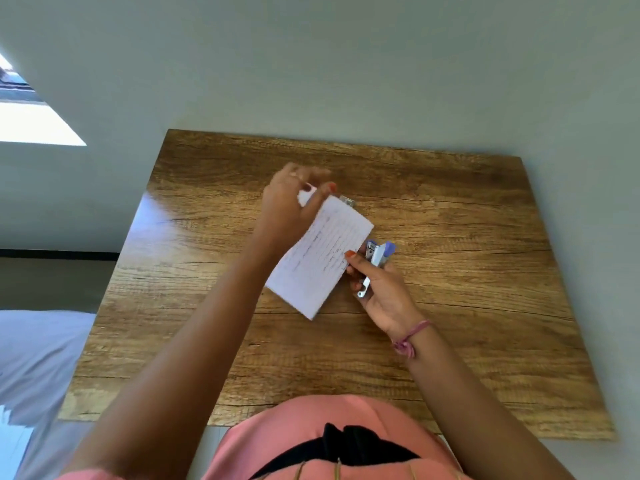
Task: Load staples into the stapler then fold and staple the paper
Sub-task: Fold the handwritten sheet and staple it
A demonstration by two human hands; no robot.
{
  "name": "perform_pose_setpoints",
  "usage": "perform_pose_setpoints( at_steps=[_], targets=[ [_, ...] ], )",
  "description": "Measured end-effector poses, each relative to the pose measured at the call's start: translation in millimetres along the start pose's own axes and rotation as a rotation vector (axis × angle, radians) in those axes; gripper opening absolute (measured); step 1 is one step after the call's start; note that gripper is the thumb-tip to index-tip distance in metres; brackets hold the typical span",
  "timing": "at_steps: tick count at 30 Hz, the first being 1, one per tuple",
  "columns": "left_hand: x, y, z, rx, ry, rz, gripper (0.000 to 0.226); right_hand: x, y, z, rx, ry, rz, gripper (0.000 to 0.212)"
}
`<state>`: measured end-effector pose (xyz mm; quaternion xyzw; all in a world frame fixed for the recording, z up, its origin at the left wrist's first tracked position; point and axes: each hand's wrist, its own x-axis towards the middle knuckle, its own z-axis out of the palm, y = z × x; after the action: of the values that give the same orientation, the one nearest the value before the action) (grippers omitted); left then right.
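A folded white paper (pixel 318 258) with faint handwritten lines is held above the wooden table (pixel 467 271). My left hand (pixel 287 209) pinches its far corner between thumb and fingers. My right hand (pixel 377 285) grips a small purple and silver stapler (pixel 375 259) at the paper's right edge, thumb tip on the paper. A small silver strip of staples (pixel 348 201) lies on the table just beyond the paper, partly hidden by it.
The table stands against a pale grey wall (pixel 346 64). A bed with light bedding (pixel 38 358) is at the lower left, beside the table's left edge. A bright window patch (pixel 31 123) is at the far left.
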<state>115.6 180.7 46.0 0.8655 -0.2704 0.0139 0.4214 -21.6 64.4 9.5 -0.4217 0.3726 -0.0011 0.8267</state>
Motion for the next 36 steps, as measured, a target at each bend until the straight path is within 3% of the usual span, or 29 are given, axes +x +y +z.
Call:
perform_pose_setpoints(
  at_steps=[3,5,9,12,14,18,22,27,30,34,36],
  targets=[
    [-33,-8,-3,-0.223,0.289,-0.265,0.009,2,-3,0,0.084,0.063,-0.007,0.015],
    [-59,-12,-5,-0.343,0.325,-0.492,0.004,2,-4,0,0.099,0.077,-0.005,0.016],
    [-91,-14,-12,-0.429,-0.019,-0.915,0.021,1,-5,-1,0.115,0.062,0.005,0.018],
    [-93,-8,-22,-0.614,-0.284,-1.022,0.028,0,-6,-1,0.136,0.035,0.015,0.019],
    [-91,-8,-22,-0.727,-0.331,-1.032,0.029,0,-10,-1,0.147,0.023,0.030,0.018],
    [-93,-11,-12,-1.070,-0.110,-0.989,0.035,-1,-18,-4,0.208,0.005,0.074,0.016],
    [-99,-15,-7,-1.045,-0.113,-0.861,0.025,-1,-22,-11,0.189,0.013,0.066,0.020],
    [-100,-14,-7,-1.002,-0.197,-0.782,0.043,1,-24,-16,0.125,-0.001,0.050,0.032],
    [-99,-14,-9,-0.955,-0.168,-0.753,0.045,1,-24,-17,0.059,-0.017,0.038,0.021],
    [-100,-15,-10,-0.977,-0.103,-0.720,0.043,-4,-18,-22,-0.055,-0.150,0.099,0.055],
    [-101,-16,-10,-0.986,-0.093,-0.703,0.043,-9,-13,-24,-0.101,-0.218,0.151,0.058]
  ],
)
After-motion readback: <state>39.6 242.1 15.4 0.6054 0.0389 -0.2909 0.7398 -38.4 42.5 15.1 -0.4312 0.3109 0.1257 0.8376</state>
